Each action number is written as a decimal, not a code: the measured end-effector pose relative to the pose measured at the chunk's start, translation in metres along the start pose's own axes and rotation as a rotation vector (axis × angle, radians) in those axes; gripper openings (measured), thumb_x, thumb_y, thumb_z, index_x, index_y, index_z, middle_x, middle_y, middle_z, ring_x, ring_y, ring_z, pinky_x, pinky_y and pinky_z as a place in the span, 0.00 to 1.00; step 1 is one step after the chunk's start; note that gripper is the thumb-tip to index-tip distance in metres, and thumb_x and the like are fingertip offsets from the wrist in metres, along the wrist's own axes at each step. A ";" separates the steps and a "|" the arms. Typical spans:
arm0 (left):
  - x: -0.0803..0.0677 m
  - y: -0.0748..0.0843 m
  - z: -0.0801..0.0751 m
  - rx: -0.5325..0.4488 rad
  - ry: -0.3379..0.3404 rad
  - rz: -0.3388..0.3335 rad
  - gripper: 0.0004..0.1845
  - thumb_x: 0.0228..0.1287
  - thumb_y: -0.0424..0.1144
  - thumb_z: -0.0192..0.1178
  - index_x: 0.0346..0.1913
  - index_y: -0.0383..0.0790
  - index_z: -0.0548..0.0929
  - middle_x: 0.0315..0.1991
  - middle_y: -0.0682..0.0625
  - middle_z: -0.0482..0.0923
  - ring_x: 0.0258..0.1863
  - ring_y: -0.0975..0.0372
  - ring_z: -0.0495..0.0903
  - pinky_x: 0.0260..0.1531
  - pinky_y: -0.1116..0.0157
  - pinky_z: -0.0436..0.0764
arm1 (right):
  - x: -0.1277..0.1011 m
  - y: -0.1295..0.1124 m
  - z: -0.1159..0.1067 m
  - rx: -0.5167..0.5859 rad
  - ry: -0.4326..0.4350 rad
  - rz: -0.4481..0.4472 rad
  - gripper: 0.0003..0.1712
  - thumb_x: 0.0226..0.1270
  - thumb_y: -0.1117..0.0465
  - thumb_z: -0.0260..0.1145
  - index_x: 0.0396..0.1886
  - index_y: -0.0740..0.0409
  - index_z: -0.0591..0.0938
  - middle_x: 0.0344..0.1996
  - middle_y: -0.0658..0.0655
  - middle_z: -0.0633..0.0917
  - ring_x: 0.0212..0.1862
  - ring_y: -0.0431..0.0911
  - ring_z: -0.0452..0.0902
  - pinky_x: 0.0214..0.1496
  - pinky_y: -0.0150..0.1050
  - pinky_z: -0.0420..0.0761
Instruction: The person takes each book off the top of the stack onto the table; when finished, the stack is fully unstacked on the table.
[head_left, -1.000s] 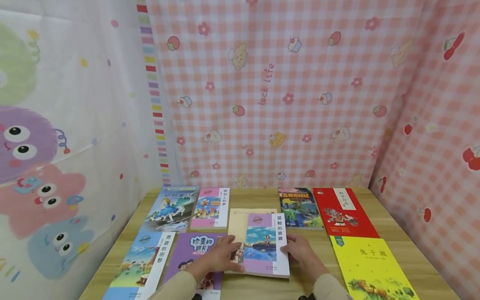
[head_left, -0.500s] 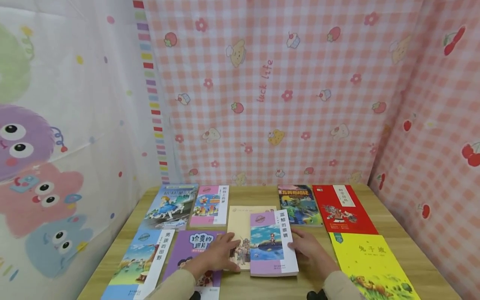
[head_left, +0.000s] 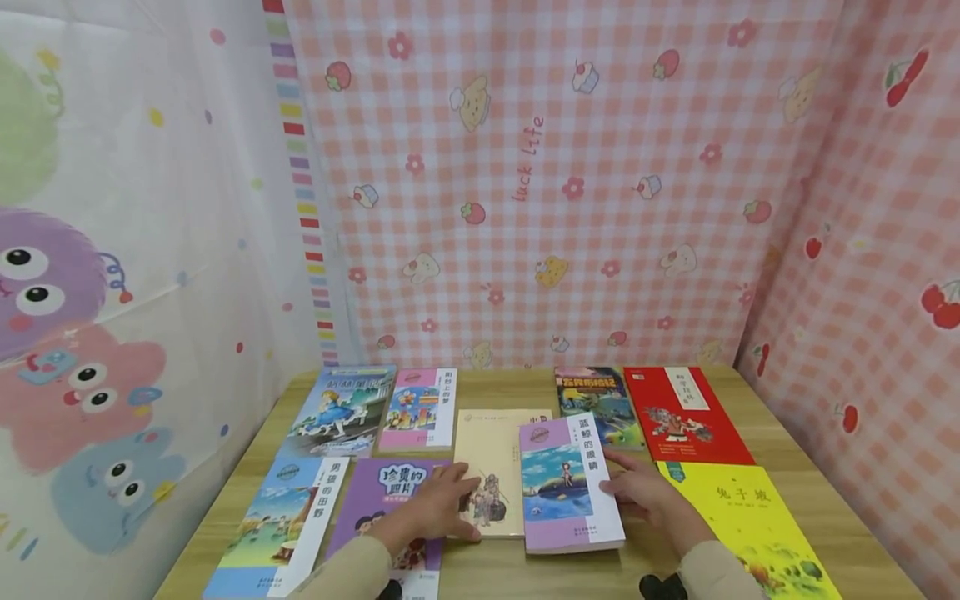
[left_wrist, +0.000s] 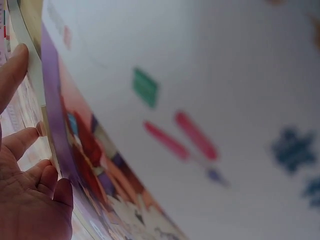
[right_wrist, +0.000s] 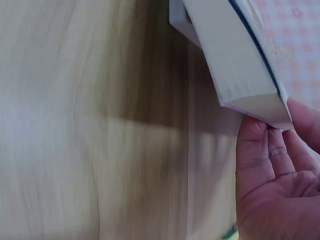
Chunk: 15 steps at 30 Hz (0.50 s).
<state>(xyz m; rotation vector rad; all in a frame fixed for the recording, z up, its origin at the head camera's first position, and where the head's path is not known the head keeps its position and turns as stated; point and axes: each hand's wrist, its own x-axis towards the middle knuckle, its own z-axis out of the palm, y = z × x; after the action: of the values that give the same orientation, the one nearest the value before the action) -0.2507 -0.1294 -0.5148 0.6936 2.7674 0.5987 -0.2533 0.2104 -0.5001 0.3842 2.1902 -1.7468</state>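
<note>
My right hand pinches the right edge of a thick paperback book with a pink and white cover and a sea picture. In the right wrist view, the thumb and fingers hold a corner of the book's page block, which is raised off the table. My left hand rests at the lower left edge of a beige book with drawn figures, its fingers relaxed. The paperback covers this book's right part. Close up in the left wrist view, a purple-edged book stands beside the left fingers.
A purple book, a blue landscape book, a blue book and a pink city book lie left. A green adventure book, a red book and a yellow book lie right. Fabric curtains surround the table.
The pink and white paperback has moved to the right with my right hand, uncovering more of the beige book. My left hand has let go of nothing visible and stays in place.
</note>
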 end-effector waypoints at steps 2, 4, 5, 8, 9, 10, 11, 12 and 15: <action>0.001 -0.001 0.000 0.005 0.004 0.009 0.48 0.47 0.54 0.77 0.70 0.39 0.71 0.73 0.36 0.57 0.70 0.40 0.58 0.66 0.38 0.59 | -0.002 0.000 -0.009 0.010 0.005 0.013 0.40 0.64 0.65 0.68 0.75 0.57 0.64 0.51 0.66 0.82 0.42 0.53 0.84 0.44 0.48 0.84; 0.002 -0.001 0.000 0.010 0.006 0.016 0.48 0.47 0.54 0.77 0.70 0.39 0.71 0.73 0.36 0.58 0.70 0.40 0.57 0.66 0.38 0.59 | -0.004 -0.001 -0.017 0.018 0.006 0.022 0.41 0.63 0.65 0.69 0.75 0.57 0.64 0.52 0.65 0.82 0.42 0.53 0.84 0.44 0.48 0.84; 0.002 -0.002 0.000 0.012 0.006 0.018 0.48 0.47 0.54 0.77 0.70 0.39 0.71 0.73 0.36 0.58 0.70 0.40 0.57 0.66 0.39 0.59 | -0.004 -0.002 -0.022 0.019 0.001 0.026 0.41 0.64 0.66 0.68 0.75 0.57 0.64 0.52 0.66 0.82 0.42 0.53 0.84 0.45 0.48 0.84; 0.003 -0.003 -0.001 0.012 0.007 0.016 0.47 0.47 0.54 0.77 0.70 0.39 0.71 0.73 0.36 0.58 0.70 0.40 0.57 0.66 0.39 0.59 | -0.008 -0.003 -0.033 0.024 -0.008 0.041 0.42 0.64 0.66 0.68 0.76 0.57 0.62 0.55 0.68 0.81 0.43 0.53 0.84 0.47 0.49 0.84; 0.004 -0.003 -0.001 0.013 0.006 0.015 0.47 0.47 0.54 0.77 0.70 0.39 0.71 0.73 0.36 0.58 0.70 0.40 0.57 0.66 0.39 0.59 | -0.009 -0.002 -0.036 0.018 -0.009 0.047 0.43 0.64 0.66 0.68 0.77 0.57 0.61 0.55 0.69 0.80 0.44 0.53 0.84 0.47 0.49 0.83; 0.004 -0.004 -0.001 0.010 0.006 0.014 0.47 0.47 0.54 0.77 0.70 0.39 0.71 0.73 0.36 0.57 0.70 0.40 0.57 0.66 0.38 0.58 | -0.010 -0.002 -0.040 0.009 -0.009 0.053 0.44 0.64 0.65 0.68 0.77 0.58 0.60 0.57 0.69 0.79 0.44 0.53 0.83 0.47 0.49 0.83; 0.005 -0.005 -0.001 0.010 0.005 0.014 0.48 0.47 0.54 0.77 0.70 0.39 0.71 0.73 0.36 0.57 0.70 0.40 0.57 0.66 0.39 0.58 | -0.011 -0.001 -0.043 0.003 -0.007 0.062 0.44 0.64 0.65 0.68 0.77 0.58 0.59 0.57 0.70 0.78 0.44 0.53 0.83 0.47 0.48 0.83; 0.005 -0.005 -0.001 0.011 0.006 0.013 0.48 0.47 0.54 0.77 0.70 0.39 0.71 0.73 0.36 0.57 0.70 0.40 0.57 0.66 0.39 0.58 | -0.012 0.000 -0.046 0.002 -0.002 0.075 0.45 0.64 0.64 0.69 0.77 0.58 0.59 0.58 0.70 0.77 0.44 0.53 0.83 0.47 0.48 0.83; 0.006 -0.007 -0.001 0.024 0.012 0.018 0.48 0.47 0.55 0.76 0.71 0.39 0.71 0.73 0.36 0.57 0.70 0.41 0.57 0.66 0.39 0.59 | -0.014 0.005 -0.054 0.013 0.001 0.101 0.47 0.62 0.63 0.70 0.78 0.58 0.58 0.59 0.70 0.77 0.44 0.53 0.83 0.47 0.48 0.83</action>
<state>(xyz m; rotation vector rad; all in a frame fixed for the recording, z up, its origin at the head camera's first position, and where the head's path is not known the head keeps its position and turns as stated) -0.2591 -0.1322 -0.5177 0.7234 2.7869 0.5761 -0.2427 0.2642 -0.4883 0.4895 2.1226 -1.7078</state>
